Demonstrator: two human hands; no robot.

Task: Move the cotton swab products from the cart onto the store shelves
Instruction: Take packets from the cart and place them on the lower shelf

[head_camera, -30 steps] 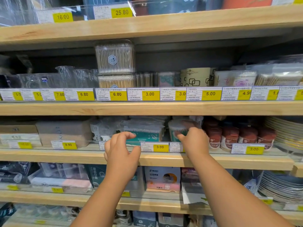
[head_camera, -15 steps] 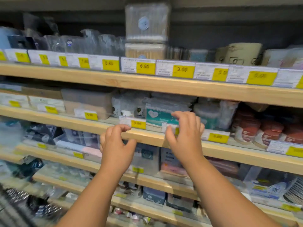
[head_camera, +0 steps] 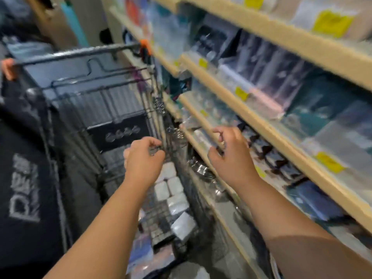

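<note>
Cotton swab packs (head_camera: 174, 195) lie in a row inside the wire cart (head_camera: 112, 109), below and apart from the loosely curled, empty fingers of the left hand (head_camera: 144, 160) and right hand (head_camera: 229, 156), beside the wooden shelves (head_camera: 267, 125).

frame heavily motion-blurred. wooden shelving (head_camera: 251, 121) runs along the right side in several tiers, light-coloured boards receding toward upper left. yellow price tags (head_camera: 330, 163) fixed along the shelf edges; print unreadable. shelf contents are packaged goods, mostly clear or dark wrapping, not identifiable. brown cardboard box (head_camera: 54, 19) at upper left, behind the aisle. floor not clearly visible. lighting even, indoor, no window seen.
</note>
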